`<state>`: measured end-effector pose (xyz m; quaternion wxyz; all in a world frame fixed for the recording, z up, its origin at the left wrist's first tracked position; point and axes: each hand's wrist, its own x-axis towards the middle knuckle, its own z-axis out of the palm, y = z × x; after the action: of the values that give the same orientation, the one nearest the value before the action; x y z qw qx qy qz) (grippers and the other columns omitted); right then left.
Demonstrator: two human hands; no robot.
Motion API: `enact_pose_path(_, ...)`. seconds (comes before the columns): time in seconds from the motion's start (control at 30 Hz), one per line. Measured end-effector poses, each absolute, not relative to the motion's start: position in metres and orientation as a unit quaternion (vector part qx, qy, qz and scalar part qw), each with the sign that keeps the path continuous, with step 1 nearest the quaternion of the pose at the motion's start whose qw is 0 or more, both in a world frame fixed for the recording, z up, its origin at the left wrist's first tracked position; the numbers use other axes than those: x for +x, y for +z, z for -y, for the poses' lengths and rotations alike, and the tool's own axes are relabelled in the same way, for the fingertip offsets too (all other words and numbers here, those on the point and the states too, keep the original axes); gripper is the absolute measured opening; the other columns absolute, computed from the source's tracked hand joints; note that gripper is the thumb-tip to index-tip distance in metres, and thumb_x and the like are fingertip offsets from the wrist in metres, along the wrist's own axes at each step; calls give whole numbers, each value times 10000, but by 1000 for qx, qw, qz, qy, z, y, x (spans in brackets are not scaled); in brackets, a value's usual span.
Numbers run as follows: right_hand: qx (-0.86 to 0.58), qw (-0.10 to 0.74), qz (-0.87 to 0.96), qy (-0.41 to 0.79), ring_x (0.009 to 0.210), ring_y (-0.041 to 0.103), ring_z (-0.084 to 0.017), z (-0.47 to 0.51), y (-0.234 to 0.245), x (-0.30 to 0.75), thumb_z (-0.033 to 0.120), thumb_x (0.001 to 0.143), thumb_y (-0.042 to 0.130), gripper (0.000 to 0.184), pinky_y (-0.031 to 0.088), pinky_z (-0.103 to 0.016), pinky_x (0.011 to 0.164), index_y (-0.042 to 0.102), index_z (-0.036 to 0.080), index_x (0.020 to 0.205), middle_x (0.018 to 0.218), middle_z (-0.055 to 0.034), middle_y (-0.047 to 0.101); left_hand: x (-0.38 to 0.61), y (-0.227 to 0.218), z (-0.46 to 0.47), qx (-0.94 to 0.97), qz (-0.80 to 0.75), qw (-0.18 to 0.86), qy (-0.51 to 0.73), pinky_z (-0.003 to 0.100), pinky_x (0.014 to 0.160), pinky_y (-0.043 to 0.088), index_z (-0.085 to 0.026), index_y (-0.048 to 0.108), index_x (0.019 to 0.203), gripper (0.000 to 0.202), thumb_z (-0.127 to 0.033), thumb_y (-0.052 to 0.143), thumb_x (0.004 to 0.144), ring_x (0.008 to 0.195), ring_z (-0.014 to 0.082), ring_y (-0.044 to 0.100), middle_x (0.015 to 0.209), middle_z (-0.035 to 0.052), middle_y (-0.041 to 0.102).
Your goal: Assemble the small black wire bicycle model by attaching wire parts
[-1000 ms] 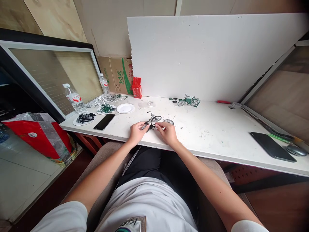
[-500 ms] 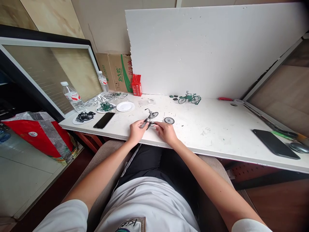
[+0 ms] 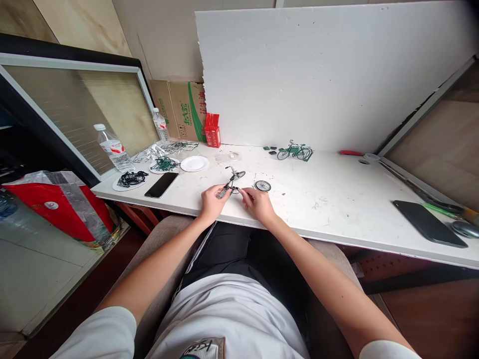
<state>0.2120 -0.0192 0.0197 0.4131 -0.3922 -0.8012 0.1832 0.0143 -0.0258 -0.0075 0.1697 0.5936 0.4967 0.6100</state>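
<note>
A black model bicycle [image 3: 235,176] with its front wheel and handlebars pointing away is held over the front of the white table. My left hand [image 3: 214,202] is closed around its rear frame. My right hand [image 3: 257,203] pinches at the pedal side of the same bicycle, thumb and forefinger together; whether a small part sits between them I cannot make out. Just beyond my right hand a loose black spoked wheel [image 3: 262,186] lies flat. Farther back stands a green model bicycle [image 3: 294,151].
On the left are a black phone [image 3: 161,185], a white plate [image 3: 194,164], plates of black parts [image 3: 130,180] and green parts [image 3: 164,164], and a water bottle [image 3: 114,149]. A red box [image 3: 212,130] stands behind. Another phone [image 3: 428,224] lies at right.
My right fingers have shifted very slightly at the bicycle's pedal area. The left hand keeps its hold, and the camera view has moved a little.
</note>
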Motion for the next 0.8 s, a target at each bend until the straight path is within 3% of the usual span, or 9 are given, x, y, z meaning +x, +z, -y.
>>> enact_pose_path(0.1, -387, 427, 798, 177, 637, 690, -229, 18, 18, 213, 502, 1075, 456, 419, 527, -338, 720, 748, 204, 1123, 685, -52, 718, 15, -6, 27, 595, -496, 165, 611, 345, 854, 598, -184, 800, 1036, 300, -411, 791, 840, 871, 229, 749, 992, 107, 811)
enact_pose_path(0.23, -392, 447, 773, 224, 686, 712, -224, 15, 14, 213, 389, 1058, 502, 363, 546, -340, 727, 602, 207, 1357, 799, -47, 753, 16, -7, 26, 594, -500, 155, 611, 350, 869, 599, -182, 800, 1042, 305, -413, 788, 844, 871, 228, 743, 1006, 110, 810)
enact_pose_path(0.43, -401, 439, 768, 240, 714, 730, -235, 14, 14, 213, 406, 1017, 582, 219, 573, -352, 707, 694, 231, 1085, 851, -64, 780, 15, -7, 25, 587, -515, 136, 610, 359, 890, 593, -178, 801, 1032, 296, -403, 787, 840, 870, 228, 739, 981, 109, 805)
enact_pose_path(0.8, -357, 439, 818, 97, 694, 714, -197, 22, 11, 209, 487, 1076, 493, 375, 519, -304, 694, 749, 214, 1048, 932, -80, 804, 12, -5, 27, 602, -479, 167, 617, 358, 925, 604, -163, 790, 1051, 265, -357, 756, 874, 966, 246, 763, 1043, 124, 808)
